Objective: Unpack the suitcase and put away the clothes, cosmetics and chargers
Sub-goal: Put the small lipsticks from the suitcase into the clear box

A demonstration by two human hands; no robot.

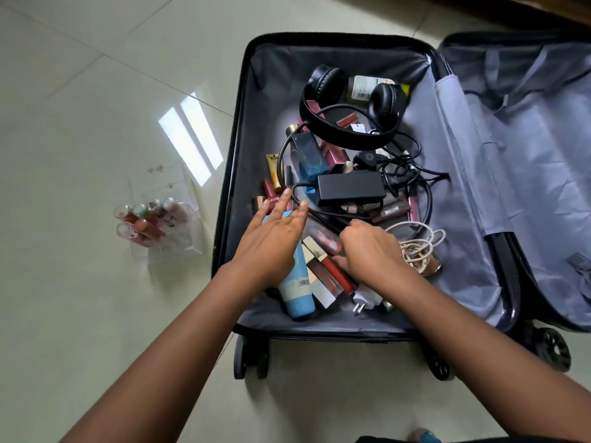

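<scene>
Holding cosmetics, chargers and headphones (350, 103), suitcase (256, 91) lies open; left hand (271, 238) spread, right hand (371, 251) pinching lip gloss (332, 273)

Pale tiled floor (80, 91) with grout lines, glossy. Bright window reflection (190, 145) in two bars just left of the case. Dark wooden edge (527, 11) runs along the top right corner.

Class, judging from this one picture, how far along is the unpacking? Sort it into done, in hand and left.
Done: several lip glosses stand in the clear organizer on the floor; no clothes show in the suitcase.
In hand: the right hand picks among tubes; the left hand lies open over the blue bottle.
Left: headphones, black charger, white cable, more cosmetics.
</scene>
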